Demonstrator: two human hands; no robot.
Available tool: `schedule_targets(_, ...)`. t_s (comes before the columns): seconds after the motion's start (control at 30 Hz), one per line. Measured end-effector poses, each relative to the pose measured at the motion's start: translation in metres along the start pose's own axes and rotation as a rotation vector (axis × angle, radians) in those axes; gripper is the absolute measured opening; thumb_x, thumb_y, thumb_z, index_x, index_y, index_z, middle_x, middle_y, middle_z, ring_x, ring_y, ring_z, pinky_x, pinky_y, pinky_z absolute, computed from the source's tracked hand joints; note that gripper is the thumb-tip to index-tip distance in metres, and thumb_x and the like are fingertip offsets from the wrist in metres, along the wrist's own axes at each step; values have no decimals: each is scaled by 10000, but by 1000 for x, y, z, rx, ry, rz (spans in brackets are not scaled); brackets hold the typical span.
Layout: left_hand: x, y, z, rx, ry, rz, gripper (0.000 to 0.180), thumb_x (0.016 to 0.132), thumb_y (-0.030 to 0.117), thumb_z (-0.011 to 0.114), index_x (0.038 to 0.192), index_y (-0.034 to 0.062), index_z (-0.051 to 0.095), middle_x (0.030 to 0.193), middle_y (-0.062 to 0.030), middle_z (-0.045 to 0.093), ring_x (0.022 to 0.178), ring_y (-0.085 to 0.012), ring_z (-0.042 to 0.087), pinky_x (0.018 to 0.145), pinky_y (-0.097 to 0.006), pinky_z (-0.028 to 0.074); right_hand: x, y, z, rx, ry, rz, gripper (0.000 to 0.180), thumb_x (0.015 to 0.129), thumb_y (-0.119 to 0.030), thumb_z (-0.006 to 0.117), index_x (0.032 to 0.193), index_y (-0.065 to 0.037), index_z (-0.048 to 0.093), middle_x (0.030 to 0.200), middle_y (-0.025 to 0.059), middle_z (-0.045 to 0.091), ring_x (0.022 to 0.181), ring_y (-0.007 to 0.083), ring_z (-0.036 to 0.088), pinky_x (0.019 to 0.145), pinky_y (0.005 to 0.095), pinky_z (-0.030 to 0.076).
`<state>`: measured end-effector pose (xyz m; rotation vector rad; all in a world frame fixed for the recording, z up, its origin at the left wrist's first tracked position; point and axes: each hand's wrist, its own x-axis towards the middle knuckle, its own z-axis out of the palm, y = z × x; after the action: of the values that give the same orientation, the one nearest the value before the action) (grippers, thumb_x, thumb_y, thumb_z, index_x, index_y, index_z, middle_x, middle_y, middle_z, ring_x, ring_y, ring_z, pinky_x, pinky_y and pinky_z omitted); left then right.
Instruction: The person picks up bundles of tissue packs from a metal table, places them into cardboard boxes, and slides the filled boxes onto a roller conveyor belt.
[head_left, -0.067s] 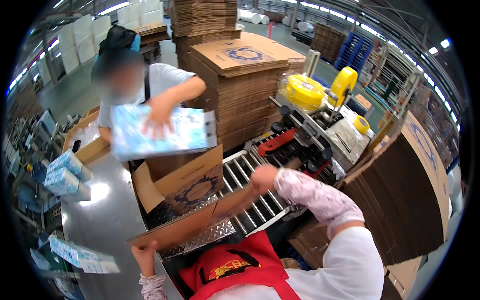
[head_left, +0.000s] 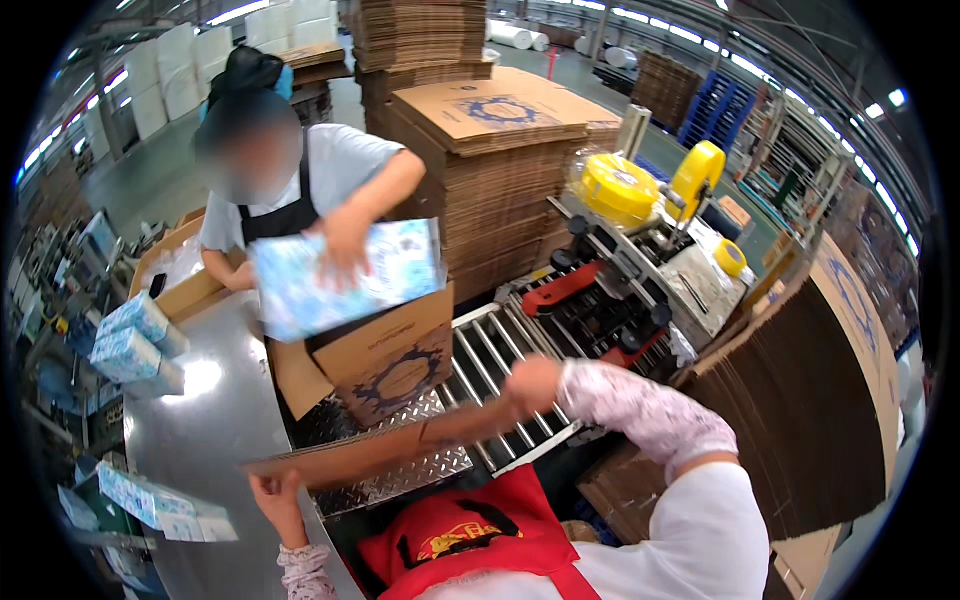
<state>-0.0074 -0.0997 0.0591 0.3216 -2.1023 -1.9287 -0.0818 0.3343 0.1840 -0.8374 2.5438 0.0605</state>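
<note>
The left hand (head_left: 277, 493) pinches one end of a brown cardboard piece (head_left: 385, 453); the right hand (head_left: 533, 385), blurred, closes on its other end, so it spans between them. Beyond both hands, a co-worker (head_left: 340, 150) holds a blue-and-white pack (head_left: 395, 268) at an open carton (head_left: 398, 368). The table (head_left: 215, 435) extends left of the left hand.

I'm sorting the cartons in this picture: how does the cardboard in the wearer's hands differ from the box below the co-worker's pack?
The cardboard looks flat, seen nearly edge-on; the box is opened up. The cardboard is held between the left hand and right hand; the box stands beyond it, untouched by them. The box shows a blue design; none is visible on the cardboard. Both are brown.
</note>
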Motion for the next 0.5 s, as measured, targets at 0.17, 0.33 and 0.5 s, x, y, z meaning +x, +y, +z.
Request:
schedule_targets(0.17, 21, 27, 73, -186, 45, 103, 754, 822, 147, 600, 1385, 3, 119, 1408, -139, 206, 1260, -233, 269, 1026, -342, 233, -21, -115, 61, 388, -21, -204, 310, 780, -275, 590, 852, 22, 539, 616, 193, 567, 601, 386, 569, 549, 457, 457)
schedule_targets(0.33, 31, 45, 94, -296, -53, 42, 760, 830, 99, 581, 1393, 1, 81, 1388, -117, 239, 1238, -214, 299, 1016, -305, 241, -12, -90, 71, 1038, 93, -320, 710, 825, -382, 594, 1313, 39, 297, 1318, 234, 336, 1221, 290, 360, 1011, 338, 284)
schedule_targets(0.5, 12, 75, 78, -184, -125, -35, 795, 763, -21, 515, 1402, 15, 43, 1339, -99, 307, 1149, -190, 405, 923, -280, 358, -21, -69, 44, 736, -41, 93, 423, 837, -401, 533, 1018, -27, 609, 871, 205, 616, 830, 334, 603, 776, 372, 477)
